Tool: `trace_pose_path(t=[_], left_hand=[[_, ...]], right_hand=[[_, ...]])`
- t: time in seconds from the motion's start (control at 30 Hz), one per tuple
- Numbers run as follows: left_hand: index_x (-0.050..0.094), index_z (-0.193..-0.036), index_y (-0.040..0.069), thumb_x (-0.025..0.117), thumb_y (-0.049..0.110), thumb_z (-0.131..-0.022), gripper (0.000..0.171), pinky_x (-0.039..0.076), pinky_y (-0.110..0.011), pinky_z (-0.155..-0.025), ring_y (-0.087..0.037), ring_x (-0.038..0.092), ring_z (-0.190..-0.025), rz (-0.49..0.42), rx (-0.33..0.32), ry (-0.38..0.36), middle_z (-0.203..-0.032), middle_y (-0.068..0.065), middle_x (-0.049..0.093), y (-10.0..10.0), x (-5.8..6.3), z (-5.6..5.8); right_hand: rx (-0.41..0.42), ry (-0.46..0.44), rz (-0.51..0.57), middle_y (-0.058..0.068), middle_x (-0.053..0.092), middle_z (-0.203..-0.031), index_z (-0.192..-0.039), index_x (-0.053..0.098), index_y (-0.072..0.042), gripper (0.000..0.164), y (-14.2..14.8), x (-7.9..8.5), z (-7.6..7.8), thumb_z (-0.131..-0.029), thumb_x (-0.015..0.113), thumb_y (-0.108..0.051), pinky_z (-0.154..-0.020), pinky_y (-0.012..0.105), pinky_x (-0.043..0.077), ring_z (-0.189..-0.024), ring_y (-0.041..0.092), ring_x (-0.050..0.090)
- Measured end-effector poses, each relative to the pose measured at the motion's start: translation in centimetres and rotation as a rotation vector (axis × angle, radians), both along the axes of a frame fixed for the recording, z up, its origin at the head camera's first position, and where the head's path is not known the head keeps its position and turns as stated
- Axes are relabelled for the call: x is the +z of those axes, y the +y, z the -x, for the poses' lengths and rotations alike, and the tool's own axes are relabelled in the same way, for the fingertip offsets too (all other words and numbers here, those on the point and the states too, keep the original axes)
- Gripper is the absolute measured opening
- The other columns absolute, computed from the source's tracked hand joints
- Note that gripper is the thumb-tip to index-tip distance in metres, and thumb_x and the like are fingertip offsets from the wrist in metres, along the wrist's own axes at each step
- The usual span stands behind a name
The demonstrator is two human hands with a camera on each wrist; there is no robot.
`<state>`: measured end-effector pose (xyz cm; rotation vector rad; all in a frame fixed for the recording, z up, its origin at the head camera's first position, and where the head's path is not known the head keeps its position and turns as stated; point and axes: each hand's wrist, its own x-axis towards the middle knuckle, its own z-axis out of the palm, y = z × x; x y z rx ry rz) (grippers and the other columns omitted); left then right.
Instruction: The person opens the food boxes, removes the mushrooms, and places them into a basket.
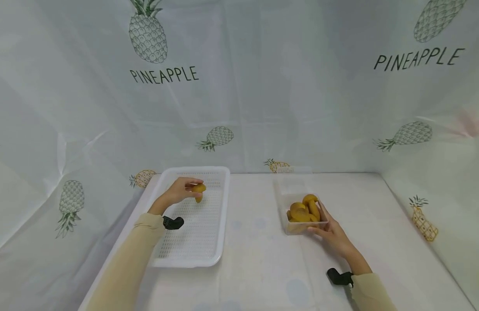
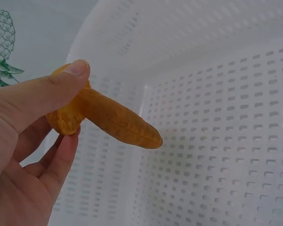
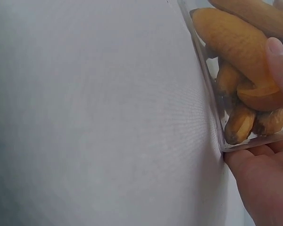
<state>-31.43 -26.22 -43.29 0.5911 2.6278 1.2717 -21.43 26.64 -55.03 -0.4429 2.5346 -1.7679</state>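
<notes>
Between thumb and fingers, my left hand point(image 1: 182, 190) pinches a yellow-brown mushroom point(image 2: 118, 120) by its cap, stem pointing out and down. It is over the white perforated basket point(image 1: 223, 216), whose slotted floor shows bare in the left wrist view. On the other side, my right hand point(image 1: 333, 233) grips the near right corner of a clear plastic box point(image 1: 295, 229), thumb on the front wall and fingers along the side. Several mushrooms point(image 1: 300, 212) are heaped in the box; their caps and thick stems press against the clear wall in the right wrist view.
The box's clear lid point(image 1: 294, 179) stands open behind it. Both things rest on a white-covered table point(image 1: 259, 268). A pale sheet point(image 1: 263, 95) printed with pineapples hangs behind and at the sides. A black wrist device point(image 1: 173, 223) is strapped on each arm.
</notes>
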Motion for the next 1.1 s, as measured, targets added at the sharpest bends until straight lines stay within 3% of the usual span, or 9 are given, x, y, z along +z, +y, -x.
trace_pose_path(t=[0.1,0.2,0.53,0.67,0.73,0.87,0.97,1.03,1.1], left_hand=[[0.054,-0.135,-0.013,0.073,0.002,-0.090,0.051,0.040,-0.056,-0.107,-0.048,0.051,-0.124,0.002,-0.010,-0.003,-0.136,-0.029,0.054,-0.1,-0.1,0.1],[0.055,-0.136,-0.009,0.073,0.005,-0.091,0.050,0.038,-0.056,-0.108,-0.047,0.049,-0.126,0.011,-0.014,-0.008,-0.139,-0.028,0.053,-0.1,-0.1,0.2],[0.050,-0.140,-0.010,0.063,0.010,-0.099,0.047,0.042,-0.056,-0.105,-0.044,0.050,-0.127,-0.057,-0.066,0.047,-0.141,-0.026,0.051,1.9,0.3,0.9],[0.045,-0.143,-0.011,0.062,0.006,-0.099,0.050,0.041,-0.059,-0.104,-0.047,0.048,-0.128,-0.124,-0.047,0.018,-0.144,-0.028,0.047,3.1,0.5,0.9],[0.044,-0.144,-0.010,0.062,0.005,-0.099,0.051,0.042,-0.058,-0.104,-0.047,0.047,-0.128,-0.153,-0.034,-0.001,-0.144,-0.028,0.047,3.7,0.6,0.9],[0.046,-0.144,-0.006,0.065,0.009,-0.098,0.052,0.046,-0.053,-0.102,-0.041,0.050,-0.128,-0.206,-0.046,-0.031,-0.144,-0.022,0.049,5.2,0.9,0.8],[0.049,-0.145,0.001,0.067,0.014,-0.097,0.052,0.048,-0.052,-0.099,-0.036,0.051,-0.128,-0.237,-0.071,-0.049,-0.144,-0.016,0.052,6.5,1.2,0.7],[0.050,-0.145,0.004,0.068,0.016,-0.097,0.052,0.049,-0.052,-0.098,-0.035,0.051,-0.128,-0.247,-0.096,-0.052,-0.144,-0.014,0.052,7.5,1.5,0.6],[0.051,-0.145,0.008,0.069,0.017,-0.097,0.052,0.050,-0.048,-0.099,-0.034,0.051,-0.128,-0.266,-0.129,-0.057,-0.144,-0.013,0.052,8.5,1.9,0.5]], right_hand=[[0.009,-0.001,0.006,0.029,0.013,-0.160,-0.162,0.002,-0.018,0.096,0.0,0.0,0.1,-0.095,0.071,-0.017,-0.089,0.010,0.043,-0.132,0.043,0.039],[0.015,0.001,0.025,0.030,0.012,-0.160,-0.162,0.002,-0.018,0.096,-0.2,0.1,0.1,-0.095,0.071,-0.015,-0.090,0.009,0.042,-0.136,0.049,0.032],[0.001,-0.010,0.025,0.030,0.012,-0.160,-0.162,0.004,-0.021,0.096,-0.2,0.3,-0.2,-0.094,0.072,-0.014,-0.088,0.011,0.044,-0.134,0.044,0.035],[0.018,-0.019,0.041,0.029,0.010,-0.161,-0.162,0.003,-0.021,0.097,-0.2,0.3,-0.1,-0.094,0.071,-0.012,-0.091,0.008,0.041,-0.142,0.047,0.023],[0.025,-0.020,0.046,0.030,0.010,-0.161,-0.162,0.002,-0.022,0.097,-0.2,0.3,0.0,-0.094,0.071,-0.011,-0.091,0.009,0.042,-0.141,0.046,0.024],[-0.002,-0.009,0.006,0.029,0.013,-0.160,-0.162,0.004,-0.021,0.097,-0.1,0.3,-0.1,-0.093,0.072,-0.012,-0.073,0.016,0.048,-0.110,0.030,0.054],[-0.017,-0.001,-0.022,0.028,0.015,-0.160,-0.162,0.006,-0.021,0.097,-0.1,0.5,-0.2,-0.093,0.073,-0.012,-0.062,0.023,0.046,-0.086,0.016,0.051],[-0.013,0.007,-0.028,0.029,0.016,-0.160,-0.162,0.005,-0.020,0.097,-0.1,0.5,-0.2,-0.093,0.073,-0.012,-0.068,0.023,0.048,-0.098,0.011,0.051],[-0.009,0.006,-0.027,0.029,0.015,-0.160,-0.162,0.005,-0.021,0.097,-0.1,0.5,-0.1,-0.093,0.073,-0.013,-0.064,0.023,0.047,-0.094,0.011,0.050]])
